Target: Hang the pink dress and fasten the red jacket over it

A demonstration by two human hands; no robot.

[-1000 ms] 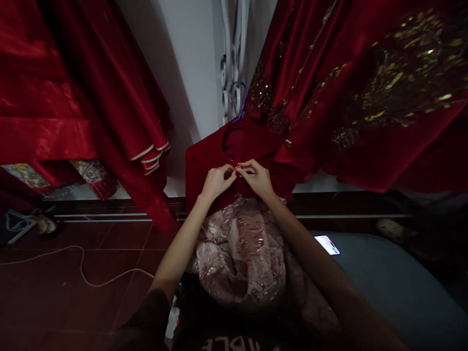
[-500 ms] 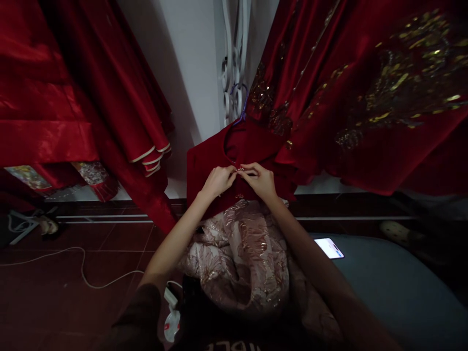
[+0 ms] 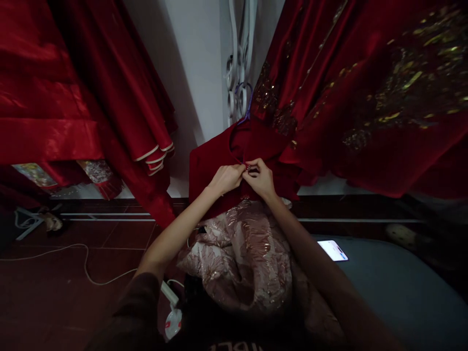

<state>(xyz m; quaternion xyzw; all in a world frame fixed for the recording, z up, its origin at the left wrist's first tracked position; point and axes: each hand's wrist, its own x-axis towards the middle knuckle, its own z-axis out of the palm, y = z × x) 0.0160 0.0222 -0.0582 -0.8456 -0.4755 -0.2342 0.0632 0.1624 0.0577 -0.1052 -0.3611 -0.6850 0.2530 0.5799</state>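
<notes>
A dark red velvet garment (image 3: 212, 168) hangs on a purple hanger (image 3: 244, 100) against the white wall. My left hand (image 3: 226, 178) and my right hand (image 3: 260, 179) meet at its front just below the neckline, fingers pinched together on a small shiny fastening (image 3: 249, 168). Both hands are closed on the garment's front edge. A pale pink shiny embroidered fabric (image 3: 244, 253) lies bunched below my forearms.
Red satin garments (image 3: 73, 97) hang at the left, a red gown with gold embroidery (image 3: 365, 92) at the right. A lit phone (image 3: 332, 250) lies on a grey-blue seat (image 3: 395, 287). A white cable (image 3: 84, 265) and a white plug (image 3: 171, 312) lie on the dark red tiled floor.
Both hands stay pinched at the neckline and have drawn closer together. The view has shifted slightly, showing more of the white plug on the floor.
</notes>
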